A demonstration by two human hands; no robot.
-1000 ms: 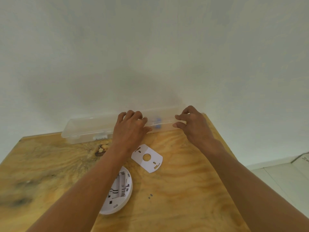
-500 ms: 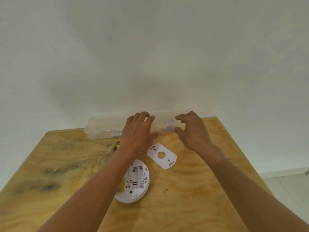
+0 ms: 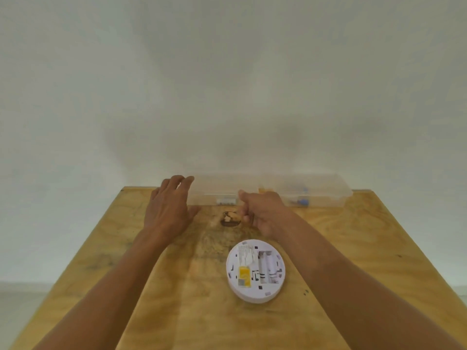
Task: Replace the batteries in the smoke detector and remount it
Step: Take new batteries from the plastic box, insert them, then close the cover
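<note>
The white round smoke detector [image 3: 255,270] lies back-up on the wooden table [image 3: 366,248], its battery bay showing and a yellow label beside it. A long clear plastic box [image 3: 267,190] stands along the table's far edge by the wall, with small blue items [image 3: 302,199] and a white item [image 3: 226,200] inside. My left hand [image 3: 171,208] hovers flat with fingers spread at the box's left end. My right hand [image 3: 262,210] is just in front of the box's middle, fingers curled under; nothing shows in it. The mounting plate is out of sight.
A dark knot hole [image 3: 231,218] marks the wood between my hands. The white wall [image 3: 227,97] rises directly behind the box. Both table side edges drop to the floor, left [image 3: 15,311] and right.
The view has swung so the box and detector sit further right. Both hands came back off the box; my right hand's fingers curled in. The mounting plate has gone from view.
</note>
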